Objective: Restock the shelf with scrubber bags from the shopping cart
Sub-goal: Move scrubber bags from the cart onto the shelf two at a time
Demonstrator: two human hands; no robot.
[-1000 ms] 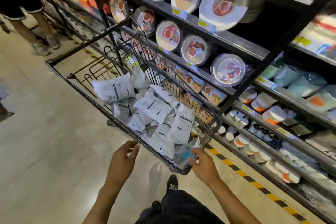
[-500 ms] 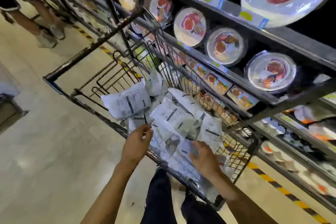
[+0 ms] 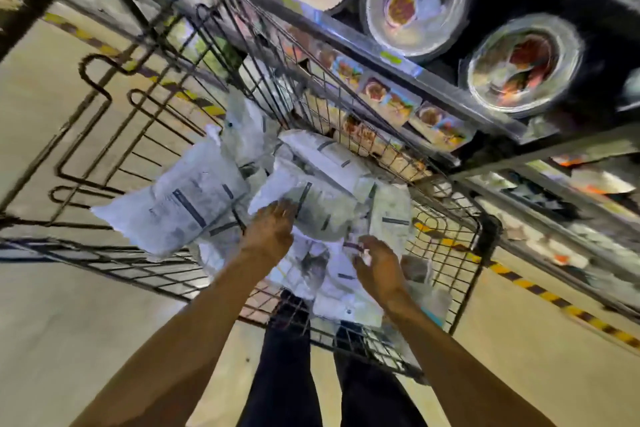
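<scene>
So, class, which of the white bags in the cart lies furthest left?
The big bag just left of the left hand, marked with a dark diagonal stripe; the other bags are heaped further right, toward the shelf.

This is a shop aisle. A wire shopping cart (image 3: pixel 346 107) fills the middle of the frame beside a metal shelf (image 3: pixel 460 104) at upper right. The shelf carries wrapped bowls (image 3: pixel 414 0) and has price labels (image 3: pixel 391 57) on its edge. Yellow-and-black tape (image 3: pixel 554 298) lines the floor at lower right.
</scene>
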